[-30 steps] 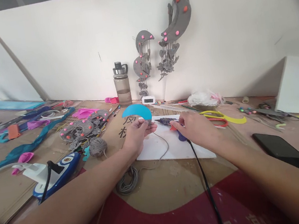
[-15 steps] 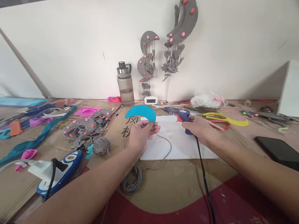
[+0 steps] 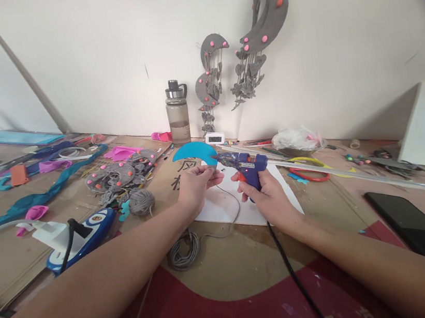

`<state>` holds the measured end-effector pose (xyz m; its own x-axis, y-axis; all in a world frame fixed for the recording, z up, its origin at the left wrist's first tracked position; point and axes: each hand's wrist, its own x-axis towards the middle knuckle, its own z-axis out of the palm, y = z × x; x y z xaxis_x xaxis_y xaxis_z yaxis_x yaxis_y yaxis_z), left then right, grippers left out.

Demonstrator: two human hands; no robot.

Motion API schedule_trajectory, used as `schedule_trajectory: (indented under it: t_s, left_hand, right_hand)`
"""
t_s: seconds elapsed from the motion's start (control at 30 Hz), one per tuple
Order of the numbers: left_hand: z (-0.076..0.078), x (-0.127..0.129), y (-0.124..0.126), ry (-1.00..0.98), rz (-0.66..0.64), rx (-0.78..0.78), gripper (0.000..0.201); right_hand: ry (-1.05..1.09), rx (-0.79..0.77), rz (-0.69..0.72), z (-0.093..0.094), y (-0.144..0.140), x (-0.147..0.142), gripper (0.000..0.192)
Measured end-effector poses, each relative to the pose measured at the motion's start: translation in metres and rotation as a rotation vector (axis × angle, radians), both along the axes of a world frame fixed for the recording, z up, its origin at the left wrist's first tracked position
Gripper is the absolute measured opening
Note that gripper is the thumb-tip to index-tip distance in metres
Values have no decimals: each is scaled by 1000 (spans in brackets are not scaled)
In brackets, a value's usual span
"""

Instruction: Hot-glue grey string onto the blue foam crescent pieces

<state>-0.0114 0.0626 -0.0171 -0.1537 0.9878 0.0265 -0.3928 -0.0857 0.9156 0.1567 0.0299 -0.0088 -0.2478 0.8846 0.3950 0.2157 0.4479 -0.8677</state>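
Blue foam crescent point(image 3: 195, 153) sits pinched upright in the left hand point(image 3: 196, 187) at frame centre, edge turned toward the glue gun point(image 3: 242, 163) that the right hand point(image 3: 267, 199) grips closed, nozzle aimed at it above the white board point(image 3: 279, 192).

A bottle point(image 3: 177, 112) stands at twelve o'clock by the wall. Grey moons point(image 3: 120, 175) and yarn point(image 3: 141, 201) lie at ten, scissors point(image 3: 308, 173) at two, a phone point(image 3: 414, 233) at four.
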Motion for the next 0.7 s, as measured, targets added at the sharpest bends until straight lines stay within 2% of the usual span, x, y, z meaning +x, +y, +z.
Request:
schedule_trajectory:
  t_s: [0.33, 0.7]
  left_hand:
    - [1, 1, 0, 38, 79, -32, 12]
    - [-2, 2, 0, 27, 59, -17, 10]
  right_hand:
    - [-314, 86, -112, 0, -4, 4, 34]
    - [-391, 84, -141, 0, -2, 4, 32]
